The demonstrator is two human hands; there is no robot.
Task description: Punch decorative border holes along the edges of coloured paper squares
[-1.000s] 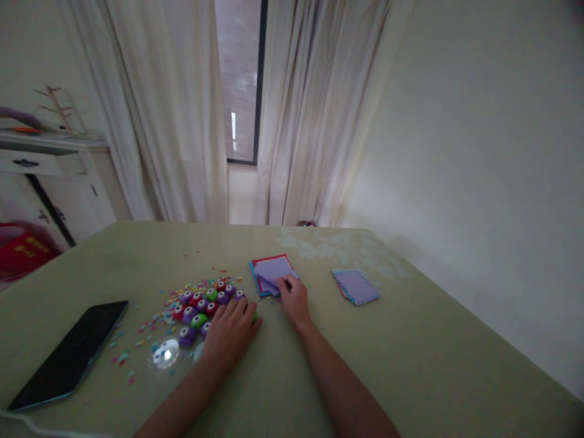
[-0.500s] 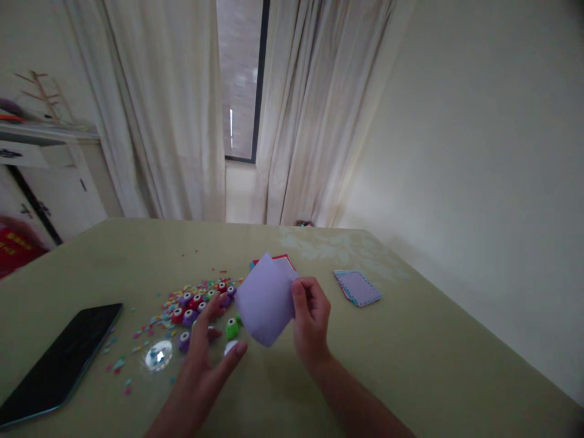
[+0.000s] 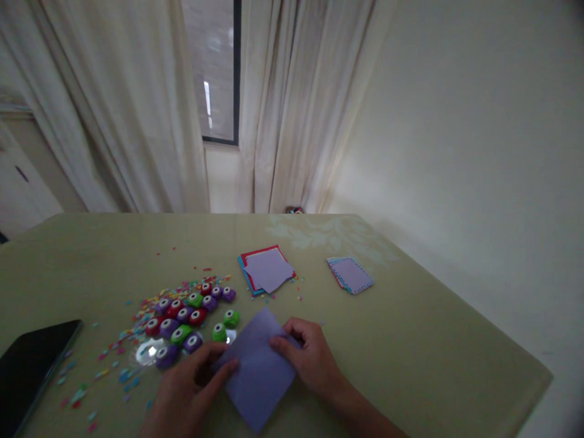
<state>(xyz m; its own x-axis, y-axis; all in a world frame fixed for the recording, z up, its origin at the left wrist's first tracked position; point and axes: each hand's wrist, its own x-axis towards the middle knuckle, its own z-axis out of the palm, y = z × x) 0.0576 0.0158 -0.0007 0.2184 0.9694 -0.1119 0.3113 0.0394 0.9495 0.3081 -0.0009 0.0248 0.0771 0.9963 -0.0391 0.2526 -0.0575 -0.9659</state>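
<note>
A lilac paper sheet (image 3: 258, 371) lies tilted on the olive table (image 3: 410, 328) near the front edge. My left hand (image 3: 187, 392) grips its left corner, thumb on top. My right hand (image 3: 310, 359) pinches its right edge, fingers curled over the paper. Just beyond my left hand lies a cluster of small purple, red and green craft punches (image 3: 189, 316). Farther back sits a stack of coloured paper squares (image 3: 267, 271) with a lilac sheet on top.
A second small stack of punched-edge cards (image 3: 350, 275) lies to the right. Coloured paper bits (image 3: 132, 322) are scattered round the punches. A black phone (image 3: 27, 365) lies at the left edge. Curtains and a window stand behind the table; a wall runs along the right.
My right hand lifted the lilac sheet off the stack and brought it down toward me. My left hand left the punches and took hold of the sheet. The view shifted right.
</note>
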